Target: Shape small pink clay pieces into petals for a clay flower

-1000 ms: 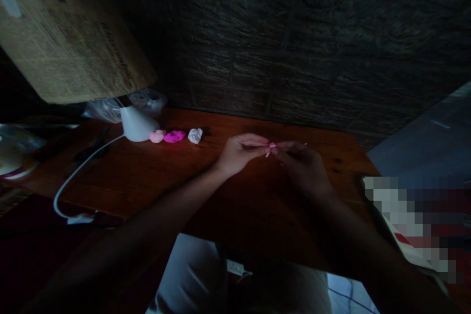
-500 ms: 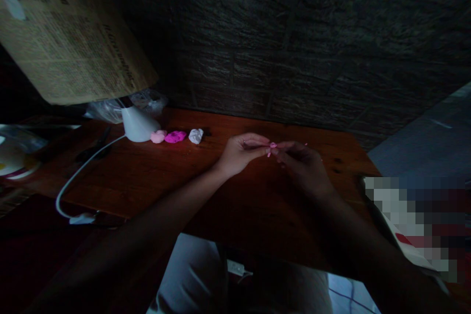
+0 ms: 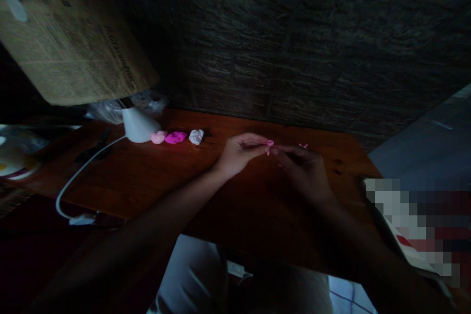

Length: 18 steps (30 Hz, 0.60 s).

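Between my two hands is a small pink clay piece point(image 3: 270, 143), with a rounded top and a thin bit hanging below. My left hand point(image 3: 238, 153) pinches it between thumb and fingers. From the other side, the thumb and forefinger of my right hand point(image 3: 305, 169) close on its lower part. Just beyond the right knuckles lies another thin pink clay piece point(image 3: 303, 145), partly hidden by that hand. Away to the left sit a pale pink clay lump point(image 3: 158, 137), a magenta clay lump point(image 3: 175, 137) and a white clay lump point(image 3: 196, 137).
A lamp with a white base point(image 3: 138, 125) and a newsprint shade point(image 3: 81, 44) stands at left, its cord point(image 3: 75, 169) looping forward. Dark scissors point(image 3: 93, 149) lie near it. The wooden table point(image 3: 206, 196) meets a brick wall point(image 3: 294, 49). A pale-edged object point(image 3: 408, 250) is at right.
My right hand has shifted slightly down, uncovering more of the pink piece on the table behind it. The held piece has turned a little, and its rounded top shows more clearly.
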Motion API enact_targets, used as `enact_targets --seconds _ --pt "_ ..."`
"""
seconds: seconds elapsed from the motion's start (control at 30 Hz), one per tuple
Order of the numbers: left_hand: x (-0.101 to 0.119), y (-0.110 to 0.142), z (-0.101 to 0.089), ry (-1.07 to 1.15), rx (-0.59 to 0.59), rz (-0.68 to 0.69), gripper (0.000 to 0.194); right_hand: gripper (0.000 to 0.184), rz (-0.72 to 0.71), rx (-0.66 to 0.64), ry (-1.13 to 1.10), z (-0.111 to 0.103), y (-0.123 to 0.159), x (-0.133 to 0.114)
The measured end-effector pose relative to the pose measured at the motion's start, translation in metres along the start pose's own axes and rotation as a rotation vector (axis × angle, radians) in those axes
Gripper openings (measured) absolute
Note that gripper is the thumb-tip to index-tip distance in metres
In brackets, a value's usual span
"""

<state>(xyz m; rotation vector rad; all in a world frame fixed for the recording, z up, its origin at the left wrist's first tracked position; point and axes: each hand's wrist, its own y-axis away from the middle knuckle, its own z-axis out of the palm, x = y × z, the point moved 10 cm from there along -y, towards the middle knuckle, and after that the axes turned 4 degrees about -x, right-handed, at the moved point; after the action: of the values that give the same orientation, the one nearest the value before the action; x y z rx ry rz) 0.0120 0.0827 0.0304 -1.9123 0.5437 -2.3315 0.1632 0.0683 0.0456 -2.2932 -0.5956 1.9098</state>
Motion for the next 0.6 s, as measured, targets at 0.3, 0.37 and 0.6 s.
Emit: enact_targets --seconds 0.3,0.37,0.6 --pt "0.000 0.001 -0.006 0.001 0.093 -0.028 0.031 0.023 -0.077 0.018 0.095 -0.001 0.004 -0.006" --pt "-0.001 0.002 -0.008 0.012 0.113 -0.031 0.034 0.022 -0.105 0.019 0.133 0.001 0.006 -0.009" --pt "0.001 0.002 -0.014 -0.065 0.151 0.004 0.032 0.028 -0.115 -0.038 0.177 0.012 0.009 -0.015"
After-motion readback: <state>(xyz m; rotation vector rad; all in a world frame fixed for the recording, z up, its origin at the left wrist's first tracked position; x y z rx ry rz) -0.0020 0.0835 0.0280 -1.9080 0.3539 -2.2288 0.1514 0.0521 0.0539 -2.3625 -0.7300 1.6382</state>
